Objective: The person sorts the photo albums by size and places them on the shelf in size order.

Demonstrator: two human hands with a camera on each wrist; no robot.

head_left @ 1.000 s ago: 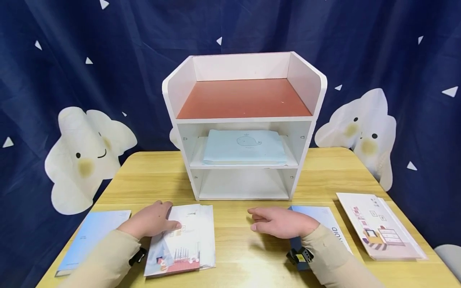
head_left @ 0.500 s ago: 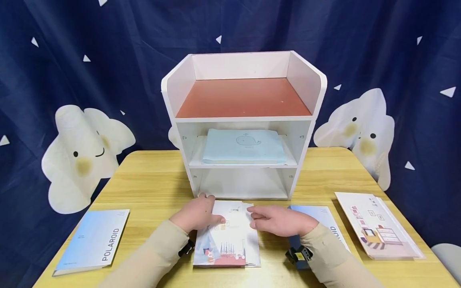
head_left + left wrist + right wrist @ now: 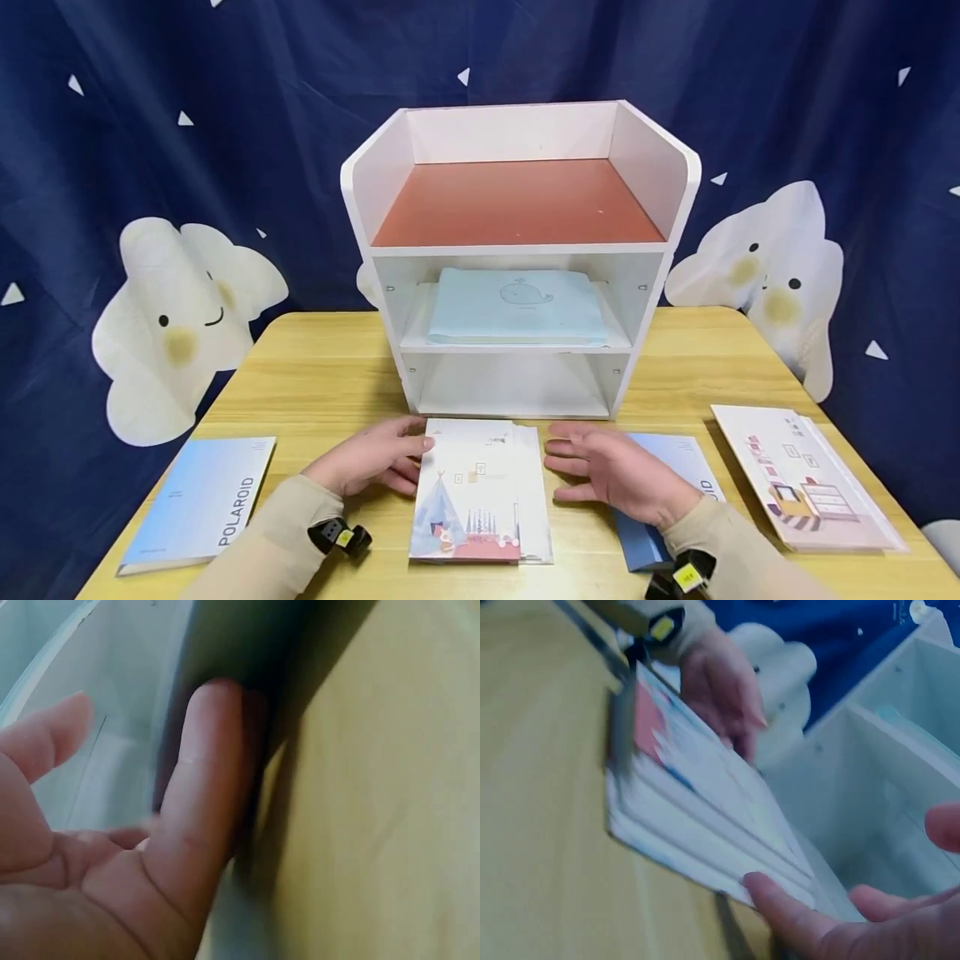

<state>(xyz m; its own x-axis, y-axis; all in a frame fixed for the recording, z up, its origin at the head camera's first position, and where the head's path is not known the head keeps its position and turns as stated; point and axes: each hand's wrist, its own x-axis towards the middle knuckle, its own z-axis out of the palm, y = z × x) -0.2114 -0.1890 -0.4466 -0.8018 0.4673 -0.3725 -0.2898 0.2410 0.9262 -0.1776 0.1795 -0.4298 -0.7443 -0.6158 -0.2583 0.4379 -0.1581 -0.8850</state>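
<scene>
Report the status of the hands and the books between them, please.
Left hand touching the books. Right hand spread beside them. Shelf just beyond; blue album partly hidden by right hand.

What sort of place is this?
Perhaps a child's room or a staged corner made to look like one: navy curtain with cartoon clouds, wood-grain table, white shelf unit on it.
</scene>
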